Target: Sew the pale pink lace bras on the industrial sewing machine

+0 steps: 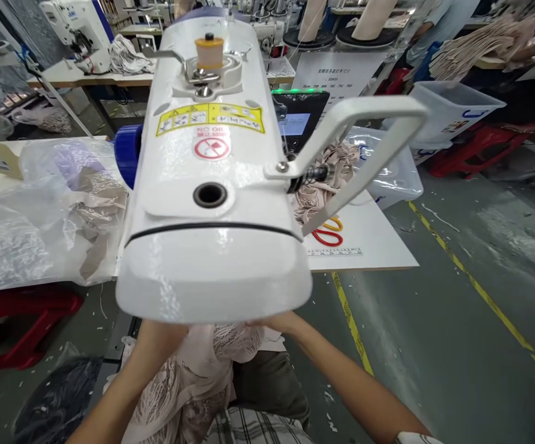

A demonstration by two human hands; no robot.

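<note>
The white head of a sewing machine (216, 265) fills the middle of the view and covers most of both hands. My left hand (169, 335) reaches under its front end from the left, beside beige lace fabric (202, 364) that hangs down over my lap. From the right, my right hand (277, 322) goes under the same end, near the fabric's upper edge. The fingers of both hands are hidden behind the machine, so their grip does not show.
Right of the machine, scissors with red and yellow handles (328, 237) and a ruler (336, 251) lie by a beige fabric pile (318, 191). A clear plastic bag (21, 228) covers the left side. Red stools (21, 327) and plastic bins (456, 102) stand around. Another person's sleeve (447, 21) shows behind.
</note>
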